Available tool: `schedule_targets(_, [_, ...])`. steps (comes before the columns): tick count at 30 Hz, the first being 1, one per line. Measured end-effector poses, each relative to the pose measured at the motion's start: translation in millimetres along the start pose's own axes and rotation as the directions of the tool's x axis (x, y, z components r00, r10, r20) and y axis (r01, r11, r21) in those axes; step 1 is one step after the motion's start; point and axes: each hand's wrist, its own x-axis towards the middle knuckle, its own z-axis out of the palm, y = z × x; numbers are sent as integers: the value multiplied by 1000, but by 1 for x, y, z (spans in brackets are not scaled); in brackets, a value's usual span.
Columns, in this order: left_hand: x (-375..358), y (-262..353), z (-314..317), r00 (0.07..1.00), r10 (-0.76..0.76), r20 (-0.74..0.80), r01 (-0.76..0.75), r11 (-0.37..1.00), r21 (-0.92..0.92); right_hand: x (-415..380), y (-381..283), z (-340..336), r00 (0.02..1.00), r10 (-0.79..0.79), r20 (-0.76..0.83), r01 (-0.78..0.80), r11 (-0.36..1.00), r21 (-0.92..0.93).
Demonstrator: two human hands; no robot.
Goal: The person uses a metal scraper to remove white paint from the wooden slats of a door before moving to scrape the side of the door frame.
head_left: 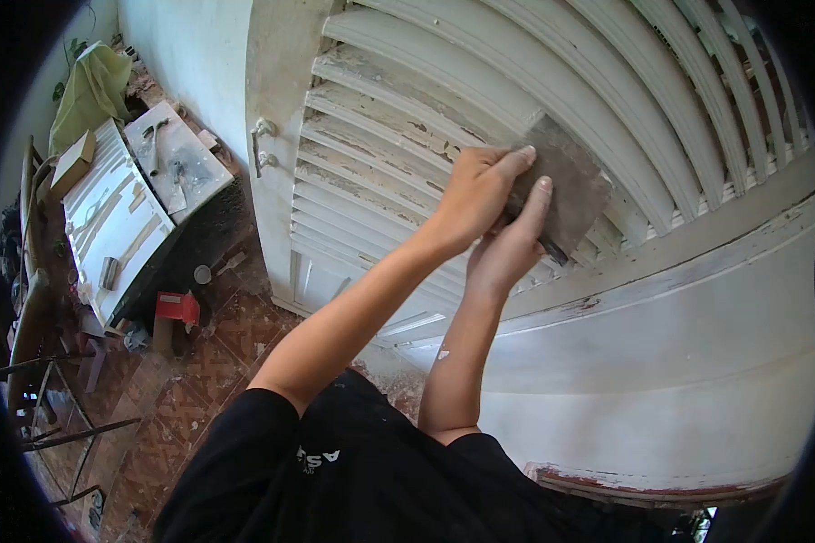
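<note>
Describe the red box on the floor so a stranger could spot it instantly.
Left of the louvred door, find the brown-streaked white panel. Beside its lower right corner, on the patterned floor, sits the box: bright red, unlike the small, round, pale container near it.

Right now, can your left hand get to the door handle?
Probably: nothing seems to block the way from the left hand to the door handle, but that hand is holding the flat grey piece.

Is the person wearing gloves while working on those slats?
No, both the left hand and the right hand are bare, with skin showing.
</note>
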Motion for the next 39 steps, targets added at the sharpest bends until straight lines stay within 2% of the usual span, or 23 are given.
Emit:
schedule_targets(1, [2,-4,4,1000,13,-20,-13,1000,-1,4,2,-3,999,-29,-15,29,999,37])
schedule_targets(4, [7,-5,-1,996,89,-8,-89,996,-1,8,9,-3,999,23,-22,-23,999,28])
schedule_targets(6, [3,3,-10,999,39,-4,-39,999,-15,4,18,2,999,-36,-9,36,998,-49])
schedule_targets(11, [3,-2,-8,1000,0,0,0,1000,-20,3,15,0,1000,-12,-11,12,1000,7])
schedule_targets(13, [5,-4,-1,999,1,35,-4,996,88,3,8,1,996,-65,-56,68,996,58])
schedule_targets(14, [9,-10,1,999,34,39,-38,993,114,5,8,-2,998,-43,-43,45,997,65])
schedule_targets(17, [11,-11,-6,999,54,-1,-54,999,-2,5,14,2,998,-55,-11,55,998,-11])
schedule_targets(18, [4,4,-13,999,-33,15,34,999,-4,6,21,5,995,-98,-17,96,990,-102])
schedule_targets(19, [6,2,-17,1000,-9,19,11,996,-85,3,24,7,997,-78,-17,76,994,-73])
schedule_targets(21, [8,1,-20,997,74,16,-73,994,-77,4,27,10,996,-88,-9,87,994,-70])
schedule_targets(23, [4,4,-17,1000,8,-1,-8,1000,-30,0,18,10,998,-63,7,63,998,11])
schedule_targets(24, [4,1,-12,1000,27,-1,-27,1000,-8,-1,15,10,992,-122,-24,123,992,13])
schedule_targets(25, [4,0,-9,999,36,13,-37,996,78,0,11,7,997,-72,-25,73,997,36])
schedule_targets(27, [10,-10,-4,986,168,-15,-168,986,8,4,11,3,999,-18,-37,20,998,52])
schedule_targets(30, [9,-4,-17,992,120,-35,-120,993,18,4,23,9,997,-74,19,74,997,-24])
schedule_targets(31, [7,1,-22,996,86,-33,-88,994,-65,4,28,12,993,-113,26,114,991,-65])
schedule_targets(33, [4,9,-29,998,56,-25,-57,998,-25,1,28,15,999,-38,13,39,997,-73])
schedule_targets(35, [1,9,-18,991,83,-108,-94,990,-104,-5,18,21,996,-88,30,88,996,-8])
schedule_targets(36, [4,3,-16,986,125,-111,-129,991,-26,-7,14,22,995,-102,-13,102,995,-9])
schedule_targets(39, [10,-5,-10,985,155,-75,-149,986,79,4,14,9,1000,-3,27,1,998,58])
